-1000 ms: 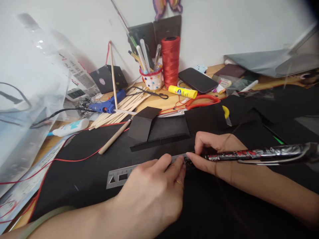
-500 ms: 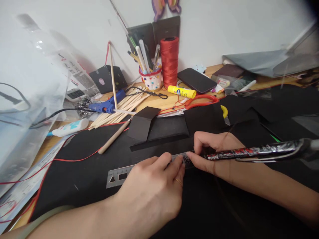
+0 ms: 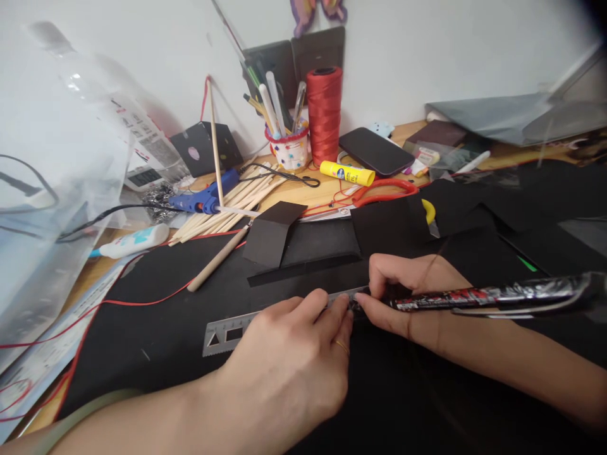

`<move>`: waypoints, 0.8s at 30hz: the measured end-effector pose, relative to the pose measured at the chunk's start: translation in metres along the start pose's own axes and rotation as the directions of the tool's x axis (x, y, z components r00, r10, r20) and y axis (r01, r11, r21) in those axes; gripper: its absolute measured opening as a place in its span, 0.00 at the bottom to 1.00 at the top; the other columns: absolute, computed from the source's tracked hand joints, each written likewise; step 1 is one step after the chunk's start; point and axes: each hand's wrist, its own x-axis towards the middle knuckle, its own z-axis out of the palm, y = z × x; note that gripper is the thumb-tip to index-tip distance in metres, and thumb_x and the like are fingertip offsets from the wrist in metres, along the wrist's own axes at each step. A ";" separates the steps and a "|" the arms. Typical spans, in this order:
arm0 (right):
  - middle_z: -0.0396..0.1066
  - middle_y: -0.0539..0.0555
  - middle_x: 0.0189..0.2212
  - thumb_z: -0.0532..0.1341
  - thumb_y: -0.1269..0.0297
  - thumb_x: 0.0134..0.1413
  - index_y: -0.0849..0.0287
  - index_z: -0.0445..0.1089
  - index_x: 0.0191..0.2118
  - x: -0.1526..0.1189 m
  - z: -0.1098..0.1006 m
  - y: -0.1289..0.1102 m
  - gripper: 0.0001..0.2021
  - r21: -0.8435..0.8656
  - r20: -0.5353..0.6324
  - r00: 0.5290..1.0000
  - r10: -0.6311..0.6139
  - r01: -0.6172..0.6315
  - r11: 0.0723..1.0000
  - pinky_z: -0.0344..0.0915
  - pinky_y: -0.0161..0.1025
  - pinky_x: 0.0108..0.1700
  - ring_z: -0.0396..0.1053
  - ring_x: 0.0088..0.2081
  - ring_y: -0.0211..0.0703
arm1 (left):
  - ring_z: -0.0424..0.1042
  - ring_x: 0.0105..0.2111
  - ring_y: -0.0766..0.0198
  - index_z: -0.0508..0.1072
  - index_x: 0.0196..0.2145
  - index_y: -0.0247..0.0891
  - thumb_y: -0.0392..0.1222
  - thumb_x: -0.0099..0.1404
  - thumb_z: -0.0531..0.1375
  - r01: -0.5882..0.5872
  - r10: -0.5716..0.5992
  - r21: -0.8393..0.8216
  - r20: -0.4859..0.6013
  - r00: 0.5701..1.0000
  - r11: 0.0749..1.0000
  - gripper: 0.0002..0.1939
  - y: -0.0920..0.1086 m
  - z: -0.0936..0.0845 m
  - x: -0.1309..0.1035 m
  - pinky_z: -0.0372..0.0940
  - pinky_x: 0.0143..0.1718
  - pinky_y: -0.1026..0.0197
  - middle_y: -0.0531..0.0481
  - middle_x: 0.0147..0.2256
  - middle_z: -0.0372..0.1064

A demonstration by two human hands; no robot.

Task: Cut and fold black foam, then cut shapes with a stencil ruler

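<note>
My left hand [image 3: 296, 354] presses down on a grey stencil ruler [image 3: 222, 333] lying on black material, its fingers bunched along the ruler's length. The ruler's left end, with triangular and rectangular cut-outs, sticks out beyond the knuckles. In my right hand [image 3: 396, 287] is a black pen [image 3: 478, 298] with red and white patterning, pinched near its tip and leaning far over to the right. The pen's tip is hidden beside the left fingertips, close to the ruler. Just behind the ruler lie a black strip [image 3: 308, 272] and a folded black card piece [image 3: 272, 235].
A wooden-handled tool [image 3: 218, 260] lies left of the card. Farther back are a blue glue gun [image 3: 203, 199], wooden sticks [image 3: 241, 196], a decorated pen cup [image 3: 288, 151], a red thread spool [image 3: 324, 117], a yellow glue stick [image 3: 347, 173], red-handled scissors [image 3: 386, 188] and a phone [image 3: 376, 151].
The pen's rear end has dipped slightly, with the right hand shifting a touch lower. My left hand and the ruler stay practically where they were.
</note>
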 end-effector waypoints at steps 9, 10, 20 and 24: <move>0.53 0.41 0.14 0.59 0.66 0.45 0.58 0.58 0.20 0.003 0.004 0.008 0.10 0.025 -0.032 0.997 -0.072 0.073 0.997 0.45 0.27 0.16 0.49 0.17 0.28 | 0.70 0.30 0.61 0.73 0.40 0.30 0.27 0.61 0.48 -0.020 0.019 0.010 0.010 1.000 1.000 0.16 0.000 -0.001 0.000 0.67 0.21 0.64 0.46 0.36 0.73; 0.54 0.41 0.14 0.60 0.66 0.45 0.58 0.58 0.20 0.004 0.003 0.008 0.10 0.035 -0.015 0.997 -0.071 0.071 0.997 0.46 0.27 0.16 0.50 0.17 0.28 | 0.70 0.30 0.61 0.73 0.39 0.30 0.27 0.61 0.48 -0.020 0.020 0.017 0.012 1.000 1.000 0.16 0.000 -0.001 0.000 0.67 0.21 0.64 0.46 0.36 0.73; 0.56 0.42 0.14 0.60 0.68 0.44 0.59 0.57 0.20 0.007 -0.007 -0.003 0.10 0.063 0.092 0.996 -0.005 0.000 0.998 0.47 0.27 0.18 0.51 0.17 0.28 | 0.69 0.30 0.62 0.73 0.39 0.30 0.27 0.60 0.48 -0.026 0.025 0.052 0.019 1.000 0.998 0.16 0.002 -0.002 0.002 0.66 0.20 0.65 0.46 0.37 0.73; 0.56 0.42 0.14 0.59 0.69 0.44 0.58 0.57 0.20 0.007 -0.005 0.000 0.10 0.028 0.075 0.997 -0.023 0.021 0.999 0.47 0.27 0.17 0.51 0.17 0.28 | 0.69 0.29 0.62 0.74 0.38 0.30 0.27 0.60 0.49 -0.024 0.024 0.058 -0.004 1.000 0.998 0.15 0.002 -0.001 0.001 0.66 0.19 0.66 0.46 0.37 0.74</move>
